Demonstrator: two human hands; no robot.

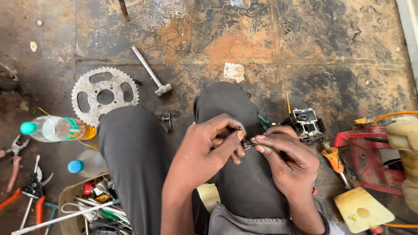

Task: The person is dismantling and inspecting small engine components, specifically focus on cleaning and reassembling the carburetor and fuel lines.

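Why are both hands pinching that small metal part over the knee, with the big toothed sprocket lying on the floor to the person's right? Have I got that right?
Not quite: the head view shows the sprocket on the floor to the person's left, beside the plastic bottle. The rest holds: the left hand and right hand pinch the small metal part over the knee.

The person sits on the floor (270, 39), knees up, both hands meeting over the right knee. The left hand (204, 148) and right hand (289, 159) pinch a small metal part (249, 143) between them. Left of the left knee lie a sprocket (104, 95) and two bottles (56, 129); a wrench (151, 72) lies beyond. A tool tray (93, 206) sits at lower left, an engine part (307, 124) right of the hands.
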